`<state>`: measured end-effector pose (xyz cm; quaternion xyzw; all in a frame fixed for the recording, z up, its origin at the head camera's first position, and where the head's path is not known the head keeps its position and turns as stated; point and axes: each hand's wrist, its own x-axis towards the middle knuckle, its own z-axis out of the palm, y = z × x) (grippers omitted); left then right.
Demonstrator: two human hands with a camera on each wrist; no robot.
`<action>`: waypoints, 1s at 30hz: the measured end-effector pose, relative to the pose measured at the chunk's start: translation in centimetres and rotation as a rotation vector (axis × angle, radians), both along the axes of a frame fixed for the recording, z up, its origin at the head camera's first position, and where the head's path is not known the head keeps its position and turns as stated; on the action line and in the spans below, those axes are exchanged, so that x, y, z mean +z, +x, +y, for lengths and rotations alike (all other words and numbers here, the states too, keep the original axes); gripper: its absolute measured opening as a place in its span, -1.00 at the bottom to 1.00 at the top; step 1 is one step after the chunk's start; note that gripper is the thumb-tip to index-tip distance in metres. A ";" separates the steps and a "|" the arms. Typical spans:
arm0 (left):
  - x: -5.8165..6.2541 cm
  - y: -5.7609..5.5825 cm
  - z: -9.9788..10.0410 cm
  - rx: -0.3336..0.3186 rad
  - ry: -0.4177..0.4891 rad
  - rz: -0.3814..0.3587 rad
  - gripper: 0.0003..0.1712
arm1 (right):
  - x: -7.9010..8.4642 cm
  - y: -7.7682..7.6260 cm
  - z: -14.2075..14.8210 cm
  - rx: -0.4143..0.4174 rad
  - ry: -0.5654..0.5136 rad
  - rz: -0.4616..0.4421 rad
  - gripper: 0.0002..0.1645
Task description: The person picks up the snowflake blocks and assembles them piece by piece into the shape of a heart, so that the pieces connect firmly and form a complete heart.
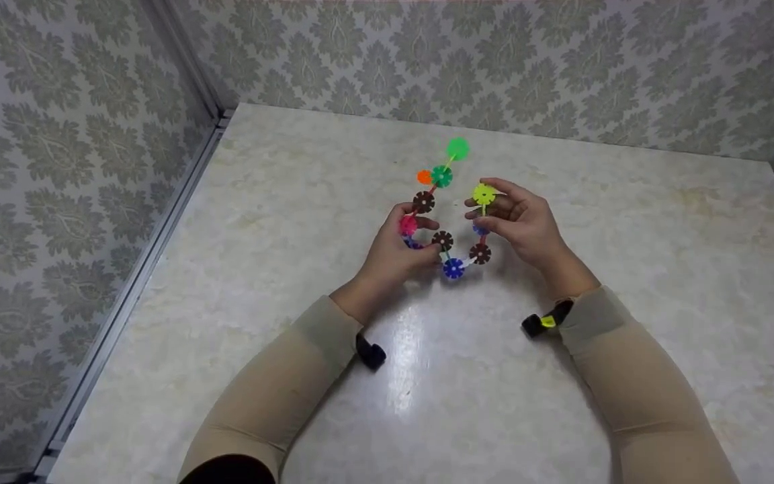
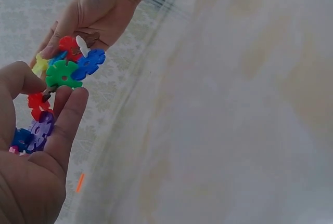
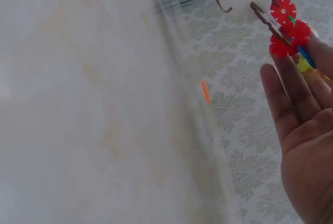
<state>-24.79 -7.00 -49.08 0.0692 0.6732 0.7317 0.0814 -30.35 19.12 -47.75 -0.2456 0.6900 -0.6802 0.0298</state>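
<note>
A chain of slotted plastic snowflake discs hangs between both hands, bent in a U above the table. My left hand (image 1: pixel 387 259) pinches it at a brown disc (image 1: pixel 443 240) with thumb and fingers, while a pink disc (image 1: pixel 408 225) sits in its palm side. From there the other end runs up through a second brown disc (image 1: pixel 424 202) and a green disc (image 1: pixel 441 176) to a bright green one (image 1: pixel 458 148). My right hand (image 1: pixel 531 228) pinches the opposite end around a pale blue disc (image 1: pixel 480 228), below a yellow disc (image 1: pixel 484 194). A dark blue disc (image 1: pixel 454 268) forms the bottom.
The marble-patterned table (image 1: pixel 467 390) spreads beneath both arms. Patterned wallpaper (image 1: pixel 454 60) rises behind its far edge and at the left. An orange disc (image 1: pixel 424 177) shows beside the green one. Each wrist wears a black strap camera (image 1: pixel 370 351).
</note>
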 end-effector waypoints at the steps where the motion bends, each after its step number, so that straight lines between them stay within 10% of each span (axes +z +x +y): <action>1: 0.0 0.0 0.0 0.002 -0.011 -0.001 -0.19 | -0.1 0.0 0.1 -0.010 0.020 0.005 -0.25; 14: -0.1 0.0 -0.1 0.022 -0.192 0.026 -0.23 | -0.2 -0.3 0.4 -0.095 0.197 0.038 -0.26; 30: -0.1 -0.1 0.0 0.018 -0.146 -0.017 -0.21 | -0.2 -0.3 0.4 -0.118 0.171 -0.033 -0.26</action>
